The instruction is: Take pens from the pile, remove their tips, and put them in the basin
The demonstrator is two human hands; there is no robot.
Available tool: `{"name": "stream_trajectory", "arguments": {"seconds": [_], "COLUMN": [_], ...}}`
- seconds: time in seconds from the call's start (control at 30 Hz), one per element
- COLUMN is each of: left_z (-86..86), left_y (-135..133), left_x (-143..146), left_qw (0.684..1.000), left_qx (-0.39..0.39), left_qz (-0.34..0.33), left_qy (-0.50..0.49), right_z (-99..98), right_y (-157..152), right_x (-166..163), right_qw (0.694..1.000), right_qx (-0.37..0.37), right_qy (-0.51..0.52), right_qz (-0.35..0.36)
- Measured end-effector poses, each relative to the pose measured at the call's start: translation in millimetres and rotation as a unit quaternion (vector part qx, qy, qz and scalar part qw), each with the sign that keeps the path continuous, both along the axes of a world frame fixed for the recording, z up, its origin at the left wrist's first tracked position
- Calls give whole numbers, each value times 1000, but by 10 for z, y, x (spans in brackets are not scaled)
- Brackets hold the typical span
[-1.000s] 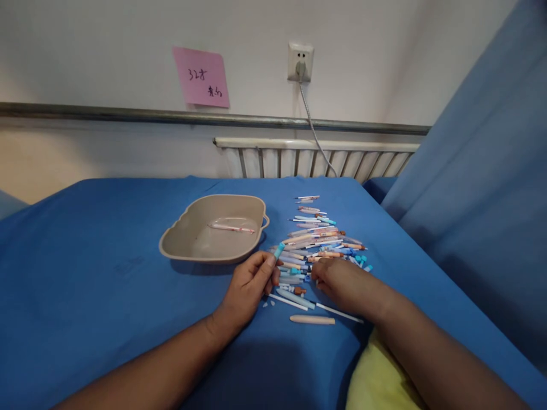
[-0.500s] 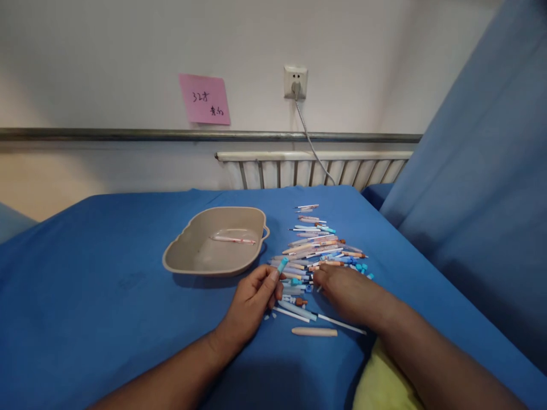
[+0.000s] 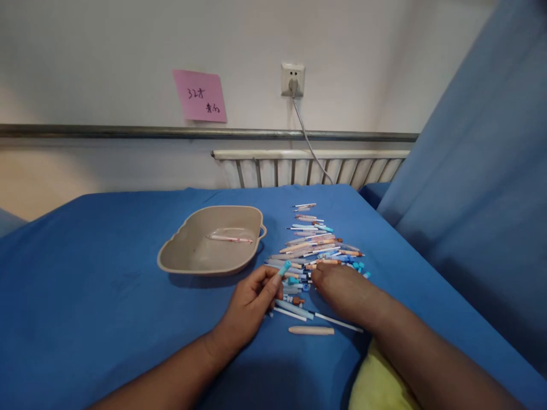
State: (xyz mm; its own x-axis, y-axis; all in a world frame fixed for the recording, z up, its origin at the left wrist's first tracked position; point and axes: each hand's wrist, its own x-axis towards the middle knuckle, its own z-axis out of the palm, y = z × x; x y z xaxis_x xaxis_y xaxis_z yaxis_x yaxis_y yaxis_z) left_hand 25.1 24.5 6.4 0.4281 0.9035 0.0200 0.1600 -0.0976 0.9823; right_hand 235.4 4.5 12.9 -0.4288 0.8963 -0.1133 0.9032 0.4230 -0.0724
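Between the thumb and fingers of my left hand [image 3: 252, 302] is a pen part with a turquoise end [image 3: 284, 267] pointing up and away; its lower part is hidden in the hand. My right hand [image 3: 346, 293] reaches into the pile of pen parts [image 3: 307, 246], fingertips curled down and mostly hidden, so what they grip does not show. The pile mixes pale barrels, white refills, and blue, turquoise and brown small pieces. Nearer to me lie a peach barrel [image 3: 311, 330], a light blue barrel [image 3: 296, 309] and a white refill [image 3: 339, 322].
A beige plastic basin [image 3: 164, 263] stands left of the pile, with one assembled-looking pen [image 3: 231, 239] inside. All lie on a blue cloth [image 3: 106, 273]. Something yellow and soft [image 3: 380, 381] is under my right forearm. A blue curtain [image 3: 478, 142] hangs at right; a cable [image 3: 307, 139] runs down behind.
The view has shifted slightly. My left hand stays closed on the turquoise-ended pen part, and my right hand is still at the pile, its fingers a little farther in.
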Motion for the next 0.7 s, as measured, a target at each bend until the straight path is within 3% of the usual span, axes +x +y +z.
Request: {"name": "stream_trajectory", "arguments": {"seconds": [0.3,0.5,0.63,0.7], "left_z": [-8,-26,-36,-35], "left_y": [-43,-27,-12,-8], "left_x": [13,13,8,4], "left_qw": [1000,1000,1000,999], "left_qx": [5,23,20,14], "left_qz": [-16,-9,-22,-37], "left_qy": [-8,4,6,10], "right_z": [100,30,-11,-1], "right_y": [-19,-18,32,52], "right_x": [-58,16,106,107], "right_qw": [1000,998,983,948], "right_qx": [-5,4,23,33], "right_qy": [17,66,181,313], "right_qz": [10,2,-20,-40]}}
